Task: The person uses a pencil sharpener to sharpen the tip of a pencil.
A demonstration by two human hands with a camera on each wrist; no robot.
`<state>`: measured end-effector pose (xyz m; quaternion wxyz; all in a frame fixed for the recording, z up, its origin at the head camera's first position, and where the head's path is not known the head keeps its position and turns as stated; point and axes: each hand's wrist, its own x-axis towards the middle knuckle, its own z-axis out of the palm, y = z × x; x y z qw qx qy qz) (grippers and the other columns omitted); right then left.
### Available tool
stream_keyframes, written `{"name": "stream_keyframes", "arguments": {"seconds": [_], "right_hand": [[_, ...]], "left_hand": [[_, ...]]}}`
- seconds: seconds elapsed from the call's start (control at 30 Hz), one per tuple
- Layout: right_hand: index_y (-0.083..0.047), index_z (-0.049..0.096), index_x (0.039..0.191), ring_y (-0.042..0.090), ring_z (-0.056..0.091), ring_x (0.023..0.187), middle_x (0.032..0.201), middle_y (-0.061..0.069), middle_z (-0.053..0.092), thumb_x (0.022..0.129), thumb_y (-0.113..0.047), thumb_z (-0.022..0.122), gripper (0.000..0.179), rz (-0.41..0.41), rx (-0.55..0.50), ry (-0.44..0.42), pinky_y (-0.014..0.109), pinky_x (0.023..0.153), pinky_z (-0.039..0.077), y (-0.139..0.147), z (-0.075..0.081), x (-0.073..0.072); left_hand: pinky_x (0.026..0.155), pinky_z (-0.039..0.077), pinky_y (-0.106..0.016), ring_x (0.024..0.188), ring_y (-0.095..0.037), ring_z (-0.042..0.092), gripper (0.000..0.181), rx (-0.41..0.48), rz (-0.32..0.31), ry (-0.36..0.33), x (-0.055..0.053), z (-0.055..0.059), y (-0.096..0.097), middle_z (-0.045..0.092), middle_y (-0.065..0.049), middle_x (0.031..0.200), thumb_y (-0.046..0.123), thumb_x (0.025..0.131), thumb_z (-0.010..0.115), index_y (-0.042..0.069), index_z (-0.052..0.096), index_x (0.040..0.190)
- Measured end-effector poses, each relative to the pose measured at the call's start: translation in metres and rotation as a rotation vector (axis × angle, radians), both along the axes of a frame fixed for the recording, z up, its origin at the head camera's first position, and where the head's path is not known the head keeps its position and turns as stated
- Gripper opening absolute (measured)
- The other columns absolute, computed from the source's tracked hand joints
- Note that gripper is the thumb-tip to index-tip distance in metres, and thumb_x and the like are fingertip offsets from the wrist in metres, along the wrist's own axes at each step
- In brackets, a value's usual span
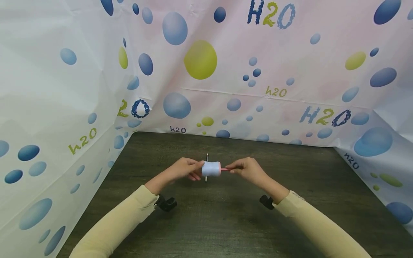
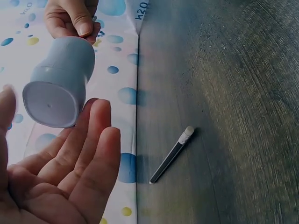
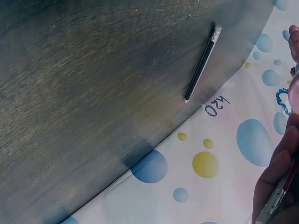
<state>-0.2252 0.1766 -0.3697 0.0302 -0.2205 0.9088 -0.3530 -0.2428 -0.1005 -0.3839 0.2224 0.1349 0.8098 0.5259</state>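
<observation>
In the head view my right hand (image 1: pixel 251 171) pinches a red pencil (image 1: pixel 225 169), whose far end goes into the pink end of a light blue pencil sharpener (image 1: pixel 211 168). The right wrist view shows the white-tipped rear of this pencil (image 3: pixel 273 205) between the fingers. My left hand (image 1: pixel 184 169) is at the sharpener's other end. In the left wrist view its fingers (image 2: pixel 100 149) extend loosely beside the sharpener's rounded base (image 2: pixel 51 105), with the thumb apart from it at the left edge. Whether a fingertip touches the base is hard to tell.
A black pencil (image 1: pixel 207 157) with a white end lies on the dark wooden table (image 1: pixel 206 222), beneath the sharpener in the head view. White sheeting (image 1: pixel 226 89) printed with blue and green spots rises at the table's back and sides.
</observation>
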Motion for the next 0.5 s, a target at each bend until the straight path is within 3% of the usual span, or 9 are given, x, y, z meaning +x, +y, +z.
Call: {"name": "stream_keyframes", "arguments": {"seconds": [0.13,0.27,0.4,0.5], "right_hand": [[-0.007,0.078,0.105,0.023,0.073,0.09,0.101,0.014,0.077,0.09,-0.007,0.069,0.017,0.008,0.026,0.042,0.026,0.066,0.058,-0.004,0.0005,0.0013],[-0.005,0.077,0.105,0.023,0.074,0.088,0.1,0.014,0.077,0.09,-0.006,0.069,0.018,0.002,0.038,0.048,0.023,0.062,0.055,-0.0069,0.0018,0.0015],[-0.004,0.077,0.105,0.025,0.073,0.088,0.1,0.016,0.077,0.09,-0.006,0.068,0.018,0.008,0.033,-0.011,0.023,0.061,0.052,-0.0069,0.0016,-0.002],[-0.002,0.076,0.107,0.024,0.069,0.077,0.099,0.019,0.076,0.092,-0.006,0.066,0.019,0.027,0.006,-0.09,0.023,0.059,0.048,-0.0056,0.0018,-0.0053]], "left_hand": [[0.087,0.06,-0.048,0.093,-0.032,0.072,0.044,-0.005,0.018,0.031,-0.0002,-0.0015,0.0008,0.073,-0.02,0.105,0.031,0.097,0.063,-0.005,0.065,0.122],[0.082,0.061,-0.039,0.094,-0.023,0.071,0.042,-0.025,0.036,0.137,-0.0007,-0.0021,0.002,0.072,-0.019,0.111,0.024,0.091,0.072,-0.004,0.064,0.122],[0.082,0.06,-0.035,0.097,-0.021,0.069,0.042,-0.043,0.044,0.285,0.0025,-0.0018,0.0039,0.071,-0.016,0.112,0.018,0.083,0.08,0.001,0.067,0.119],[0.088,0.059,-0.038,0.103,-0.024,0.069,0.045,-0.07,0.055,0.387,0.0058,-0.0021,0.0047,0.07,-0.012,0.116,0.017,0.079,0.083,0.007,0.067,0.119]]}}
